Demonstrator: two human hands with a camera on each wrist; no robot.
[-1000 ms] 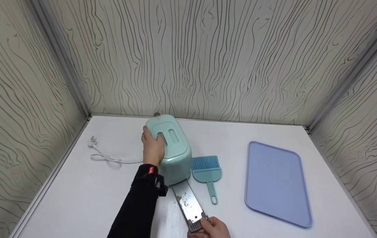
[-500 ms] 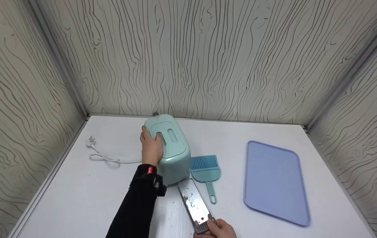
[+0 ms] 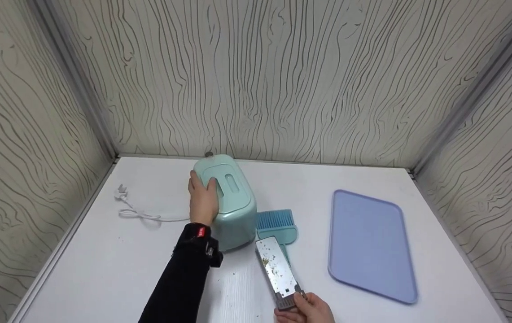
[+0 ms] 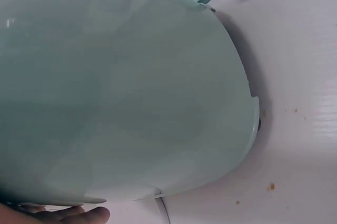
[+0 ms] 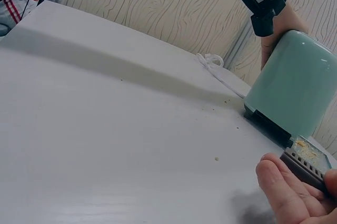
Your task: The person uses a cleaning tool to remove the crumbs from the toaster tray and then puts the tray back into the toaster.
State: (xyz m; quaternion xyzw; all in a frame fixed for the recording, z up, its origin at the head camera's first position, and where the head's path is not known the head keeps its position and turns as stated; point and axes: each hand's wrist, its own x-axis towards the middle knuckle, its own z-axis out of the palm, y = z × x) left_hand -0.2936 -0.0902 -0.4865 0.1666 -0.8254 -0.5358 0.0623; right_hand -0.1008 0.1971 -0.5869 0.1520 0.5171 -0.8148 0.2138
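A mint-green toaster [image 3: 237, 226] stands on the white table. My left hand [image 3: 203, 204] grips its top left side, thumb at one bread slot and fingers down the outer side; in the left wrist view the fingers [image 4: 87, 216] show along the toaster's edge. With thumb and fingers, my right hand [image 3: 308, 309] pinches the dark grey slotted end of a shiny metal crumb tray [image 3: 279, 269]. Crumbs lie scattered on that tray. It is apart from the toaster and overlaps the green brush [image 3: 278, 220] in the head view, hiding part of the brush's handle.
To the right lies a flat bluish-purple tray [image 3: 372, 246]. A white power cord [image 3: 141, 215] with its plug trails left of the toaster. Crumbs [image 4: 271, 186] dot the table. Wood-patterned panels [image 3: 256, 80] enclose the back and sides.
My right hand has drawn the crumb tray out from under the toaster and moved it to the right, over the brush's handle. The left hand keeps its hold on the toaster.
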